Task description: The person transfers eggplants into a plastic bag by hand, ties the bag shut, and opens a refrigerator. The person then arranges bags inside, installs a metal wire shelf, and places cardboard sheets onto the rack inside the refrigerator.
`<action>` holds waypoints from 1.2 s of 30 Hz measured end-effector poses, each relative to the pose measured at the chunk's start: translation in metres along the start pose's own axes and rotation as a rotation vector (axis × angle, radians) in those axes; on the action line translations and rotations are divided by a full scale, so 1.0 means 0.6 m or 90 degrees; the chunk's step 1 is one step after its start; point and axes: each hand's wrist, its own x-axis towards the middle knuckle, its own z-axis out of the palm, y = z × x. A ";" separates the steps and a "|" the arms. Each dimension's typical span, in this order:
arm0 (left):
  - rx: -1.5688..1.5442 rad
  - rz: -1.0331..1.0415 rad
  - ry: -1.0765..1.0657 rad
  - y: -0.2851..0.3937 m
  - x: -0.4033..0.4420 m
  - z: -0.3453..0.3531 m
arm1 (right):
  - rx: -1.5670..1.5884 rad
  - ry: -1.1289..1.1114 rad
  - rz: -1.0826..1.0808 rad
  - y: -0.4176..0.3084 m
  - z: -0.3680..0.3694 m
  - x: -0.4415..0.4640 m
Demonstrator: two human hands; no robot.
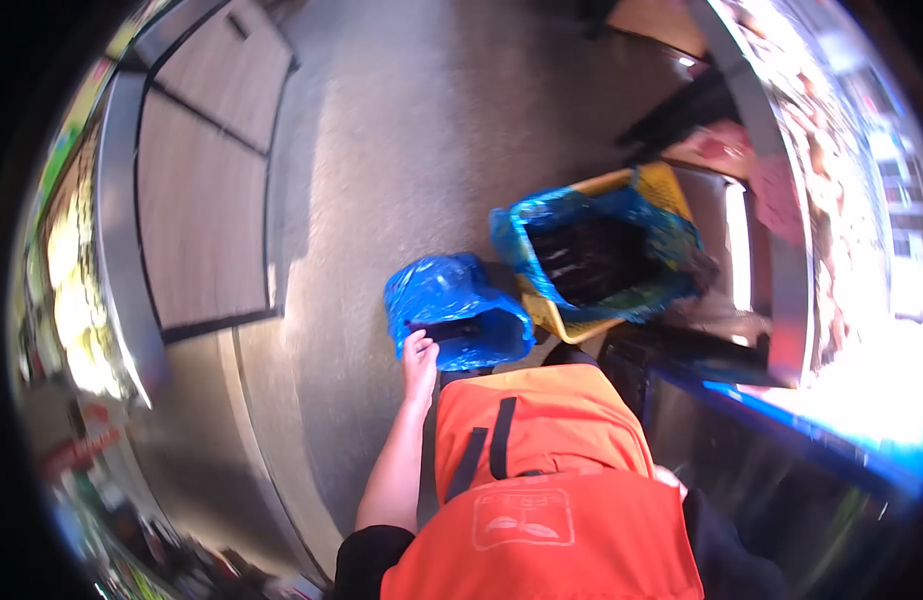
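While the left hand [419, 354] pinches the blue bag [431, 285] by its rim, likely the best hold on soft, slippery plastic, the right hand's [670, 481] fingers are unclear

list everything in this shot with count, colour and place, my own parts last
blue bag: one, blue, on the floor at centre, mouth open
yellow crate: one, yellow, right of the blue bag
crate liner: one, blue, inside the yellow crate; dark contents unclear
cabinet: one, grey-brown panels, upper left
container: one, dark with blue rim, lower right
counter goods: uncountable, pale and brown, far right, blurred
floor: one, grey-brown, centre
apron: one, orange-red, bottom centre
sleeves: two, black, bottom
left hand: one, bare, at the blue bag's rim
right hand: one, bare, mostly hidden beside the apron
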 end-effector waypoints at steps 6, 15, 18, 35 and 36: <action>-0.004 0.183 -0.531 0.268 -0.136 0.209 | -0.008 0.050 -0.127 -0.055 0.017 -0.060; 0.265 0.273 -1.164 0.343 -0.328 0.390 | 0.199 -0.398 -0.290 -0.169 0.016 -0.129; 0.550 0.300 -1.169 0.309 -0.316 0.391 | 0.189 -0.272 -0.338 -0.135 -0.038 -0.098; 0.938 0.548 -0.911 0.359 -0.370 0.407 | 0.047 0.141 -0.207 -0.014 -0.065 0.009; 0.909 0.568 -0.911 0.355 -0.371 0.405 | 0.092 0.174 -0.240 -0.025 -0.059 0.000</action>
